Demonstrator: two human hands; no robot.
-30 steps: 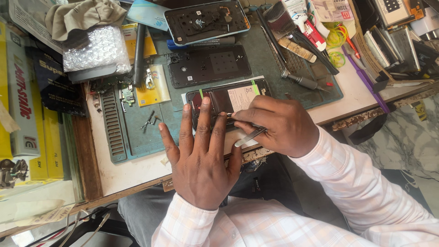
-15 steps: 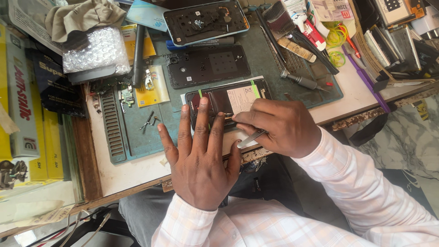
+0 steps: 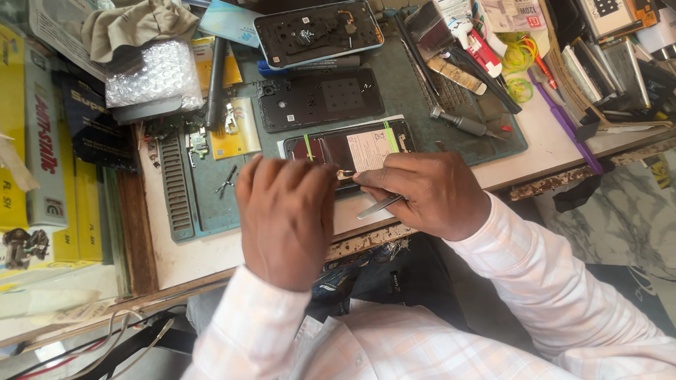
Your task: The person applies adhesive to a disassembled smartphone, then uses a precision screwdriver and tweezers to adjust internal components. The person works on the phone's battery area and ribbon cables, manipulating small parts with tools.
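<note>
A: Where does the opened phone [image 3: 350, 150] lie?
B: Flat on the green mat [image 3: 211, 190], at the near edge of the bench [image 3: 542, 151].

A: State of the hands?
B: Left hand [image 3: 285, 218], fingers curled together, rests on the phone's left end. Right hand [image 3: 422, 193], fingers pinched on metal tweezers [image 3: 379, 206], their tip at the phone's lower edge.

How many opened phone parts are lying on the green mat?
3: a blue-edged phone body at the top, a black back cover below it, an open phone under both hands. Others may be hidden.
</note>
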